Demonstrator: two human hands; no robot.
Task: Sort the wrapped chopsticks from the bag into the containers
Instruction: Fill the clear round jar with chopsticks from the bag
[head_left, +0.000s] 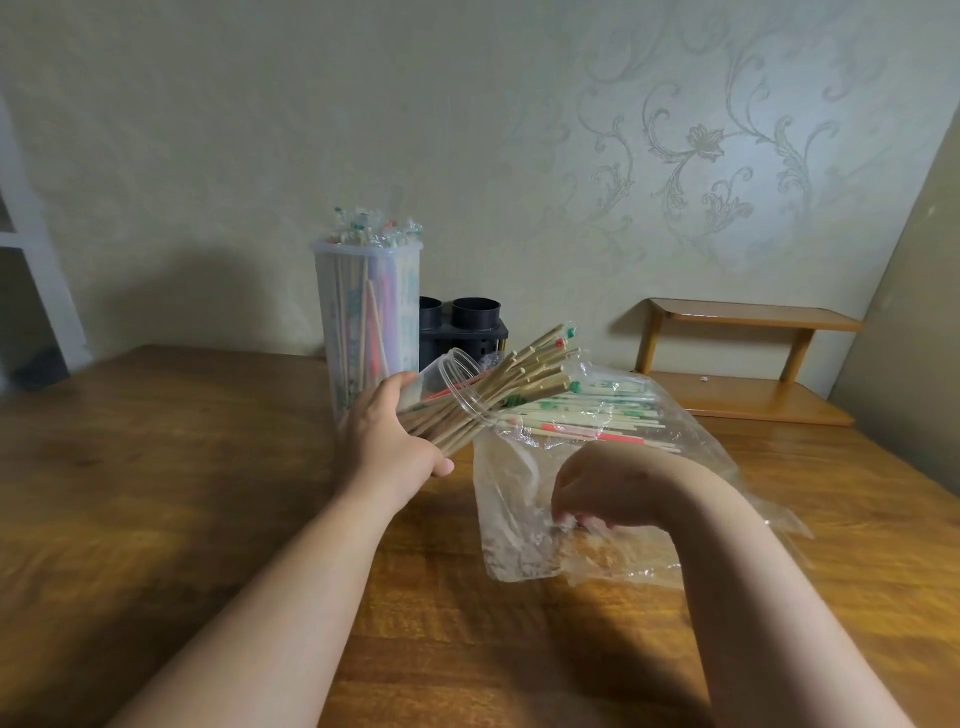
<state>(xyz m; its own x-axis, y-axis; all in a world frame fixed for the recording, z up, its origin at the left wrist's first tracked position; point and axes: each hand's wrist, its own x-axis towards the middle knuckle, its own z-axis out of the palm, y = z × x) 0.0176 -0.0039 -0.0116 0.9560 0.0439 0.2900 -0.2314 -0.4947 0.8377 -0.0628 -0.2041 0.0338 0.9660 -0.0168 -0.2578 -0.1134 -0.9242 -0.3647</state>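
My left hand (387, 439) grips a clear plastic jar (457, 387) tilted on its side above the table, its mouth facing right. Several wrapped chopsticks (524, 371) stick out of the jar's mouth. A clear plastic bag (524, 525) lies on the wooden table at the centre right, with more wrapped chopsticks (597, 415) in its far end. My right hand (608, 486) pinches the bag's plastic near its front, fingers curled downward. A tall translucent container (366, 322) full of wrapped chopsticks stands behind the jar.
A black holder with two round cups (462, 322) stands behind the jar by the wall. A small wooden shelf unit (748, 358) sits at the back right. The wooden table (156, 467) stretches left and toward me.
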